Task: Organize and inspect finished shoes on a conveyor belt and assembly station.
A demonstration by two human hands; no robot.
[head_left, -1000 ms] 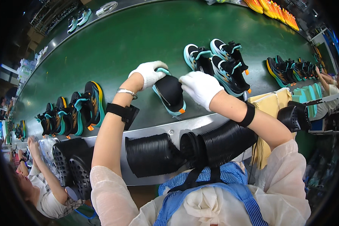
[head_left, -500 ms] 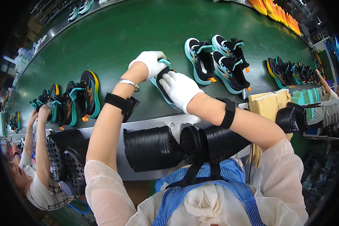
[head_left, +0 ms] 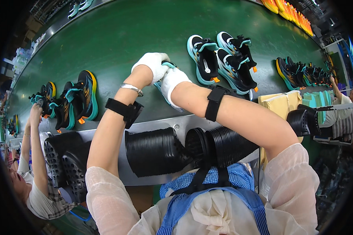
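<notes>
Both of my hands wear white gloves and are over one sneaker [head_left: 169, 64] on the green work surface; its teal tongue shows between them. My left hand [head_left: 151, 65] is closed on the sneaker at its tongue. My right hand [head_left: 173, 84] is closed on it beside the left, and its fingertips are mostly hidden. The gloves cover most of the sneaker's body. Just right of my hands stand a black, white and teal sneaker [head_left: 203, 58] and two more like it [head_left: 236, 68].
Dark sneakers with yellow and teal soles [head_left: 86, 96] stand left, near a co-worker's hands [head_left: 36, 111]. Stacked black plastic shoe forms [head_left: 155, 152] lie on the metal ledge [head_left: 176, 121] before me. Tan paper sheets [head_left: 280, 102] and more sneakers [head_left: 288, 74] are at right.
My right hand has moved from the front part of the sneaker up to its tongue, close beside my left hand. The sneakers on the surface appear shifted slightly left and up.
</notes>
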